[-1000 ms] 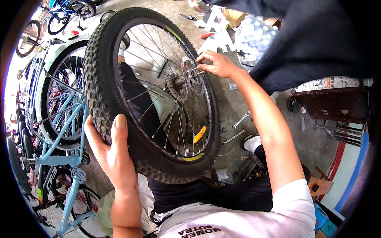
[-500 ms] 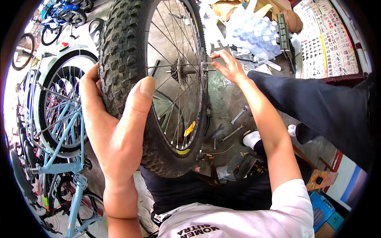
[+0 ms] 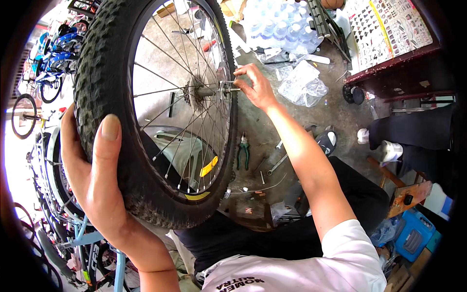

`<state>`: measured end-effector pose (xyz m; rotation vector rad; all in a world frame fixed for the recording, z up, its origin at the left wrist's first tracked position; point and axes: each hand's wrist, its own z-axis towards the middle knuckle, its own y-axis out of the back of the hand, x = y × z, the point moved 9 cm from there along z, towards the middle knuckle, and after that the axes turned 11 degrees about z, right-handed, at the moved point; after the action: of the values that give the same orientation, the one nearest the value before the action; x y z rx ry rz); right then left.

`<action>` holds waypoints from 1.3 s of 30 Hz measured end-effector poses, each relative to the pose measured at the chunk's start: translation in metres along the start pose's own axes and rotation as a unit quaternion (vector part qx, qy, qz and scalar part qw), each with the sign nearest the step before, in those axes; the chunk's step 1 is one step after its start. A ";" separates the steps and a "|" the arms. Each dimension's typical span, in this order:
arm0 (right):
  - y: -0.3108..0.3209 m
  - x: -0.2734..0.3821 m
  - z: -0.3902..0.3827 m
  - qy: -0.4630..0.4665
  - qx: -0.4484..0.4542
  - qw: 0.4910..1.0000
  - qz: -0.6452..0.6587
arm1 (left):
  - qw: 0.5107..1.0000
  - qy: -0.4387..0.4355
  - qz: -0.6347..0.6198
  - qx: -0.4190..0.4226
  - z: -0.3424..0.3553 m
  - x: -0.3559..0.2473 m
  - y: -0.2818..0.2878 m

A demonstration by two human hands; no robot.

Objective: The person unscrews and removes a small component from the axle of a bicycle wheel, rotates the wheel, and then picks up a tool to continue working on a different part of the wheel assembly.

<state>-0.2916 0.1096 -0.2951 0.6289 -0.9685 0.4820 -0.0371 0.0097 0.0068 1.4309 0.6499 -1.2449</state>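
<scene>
A bicycle wheel with a knobby black tire, silver spokes and a yellow reflector is held upright over my lap. My left hand wraps round the tire's lower left side, thumb on the tread. My right hand pinches the metal axle end sticking out of the hub's right side. A cassette shows on the hub through the spokes. On the concrete floor beside the wheel lie green-handled pliers, a wrench and small loose parts.
Several bicycles crowd the left side. Bottled water, crumpled plastic bags and a dark red cabinet are behind. Another person's dark-trousered leg stands at right, near a wooden stool and blue case.
The wheel and both my hands have shifted left in the view. The other person's legs have moved lower at right, uncovering more of the cabinet. More of the pliers shows.
</scene>
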 end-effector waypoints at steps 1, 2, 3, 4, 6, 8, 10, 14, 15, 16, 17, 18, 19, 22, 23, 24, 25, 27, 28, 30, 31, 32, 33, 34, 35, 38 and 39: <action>0.000 -0.001 0.001 0.007 0.001 1.000 0.006 | 1.000 0.009 0.023 0.003 0.000 0.001 0.000; 0.001 -0.004 0.001 0.006 -0.006 1.000 0.009 | 0.999 0.018 0.046 0.006 0.000 0.002 0.000; -0.002 -0.004 0.002 0.005 -0.008 1.000 0.006 | 0.997 0.008 0.072 0.020 0.004 0.002 0.003; -0.005 -0.004 0.003 0.004 -0.010 1.000 0.003 | 0.997 0.003 0.077 0.021 0.005 0.001 0.003; -0.007 -0.005 0.004 0.010 -0.024 1.000 0.011 | 0.998 -0.012 0.060 -0.027 0.005 -0.005 0.006; -0.006 -0.004 0.003 0.035 -0.043 0.998 0.021 | 0.994 -0.034 0.092 -0.042 -0.004 -0.012 -0.006; -0.009 -0.014 0.000 0.032 -0.055 0.998 0.020 | 0.996 0.015 0.034 -0.077 -0.018 -0.009 -0.015; -0.014 -0.020 -0.001 0.031 -0.085 0.996 0.016 | 0.944 -0.259 0.200 -0.040 -0.040 -0.032 -0.030; -0.015 -0.020 -0.001 0.024 -0.092 0.995 0.021 | 0.942 -0.244 0.217 -0.074 -0.040 -0.031 -0.029; -0.016 -0.019 -0.002 0.022 -0.094 0.995 0.022 | 0.934 -0.265 0.226 -0.074 -0.040 -0.028 -0.027; -0.016 -0.018 -0.003 0.024 -0.103 0.994 0.031 | 0.926 -0.285 0.236 -0.075 -0.040 -0.026 -0.025; -0.016 -0.016 -0.003 0.026 -0.110 0.993 0.040 | 0.917 -0.305 0.245 -0.076 -0.040 -0.024 -0.023; -0.016 -0.016 -0.003 0.024 -0.112 0.993 0.040 | 0.908 -0.315 0.266 -0.073 -0.041 -0.023 -0.023; -0.013 -0.014 -0.004 0.024 -0.127 0.990 0.052 | 0.905 -0.315 0.279 -0.070 -0.039 -0.018 -0.026; -0.012 -0.013 -0.004 0.026 -0.124 0.991 0.050 | 0.906 -0.310 0.281 -0.067 -0.038 -0.016 -0.025; -0.011 -0.013 -0.004 0.028 -0.121 0.991 0.047 | 0.907 -0.307 0.281 -0.066 -0.037 -0.015 -0.026; -0.012 -0.014 -0.005 0.026 -0.120 0.991 0.046 | 0.907 -0.305 0.281 -0.065 -0.036 -0.014 -0.026; -0.015 -0.014 -0.006 0.028 -0.122 0.991 0.047 | 0.907 -0.304 0.282 -0.066 -0.035 -0.014 -0.025; -0.017 -0.014 -0.006 0.027 -0.121 0.991 0.047 | 0.907 -0.304 0.283 -0.067 -0.035 -0.014 -0.025; -0.016 -0.015 -0.007 0.016 -0.131 0.990 0.047 | 0.907 -0.304 0.284 -0.066 -0.035 -0.014 -0.025; -0.016 -0.015 -0.008 0.015 -0.130 0.990 0.047 | 0.907 -0.304 0.284 -0.067 -0.033 -0.014 -0.026; -0.015 -0.016 -0.008 0.007 -0.133 0.990 0.048 | 0.906 -0.306 0.284 -0.066 -0.035 -0.015 -0.025; -0.015 -0.017 -0.009 0.000 -0.136 0.989 0.050 | 0.906 -0.306 0.286 -0.065 -0.035 -0.014 -0.025; -0.016 -0.016 -0.010 -0.002 -0.136 0.989 0.051 | 0.905 -0.306 0.288 -0.064 -0.036 -0.014 -0.025; -0.017 -0.016 -0.010 -0.010 -0.140 0.989 0.056 | 0.905 -0.306 0.290 -0.065 -0.036 -0.014 -0.025; -0.016 -0.012 -0.012 -0.026 -0.145 0.987 0.067 | 0.903 -0.307 0.292 -0.066 -0.037 -0.014 -0.024; -0.015 -0.011 -0.013 -0.032 -0.146 0.986 0.074 | 0.903 -0.307 0.292 -0.065 -0.037 -0.014 -0.024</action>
<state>-0.2800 0.1064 -0.3144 0.3113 -1.1278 0.4412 -0.0504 0.0540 0.0059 0.9295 -0.1314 -1.0492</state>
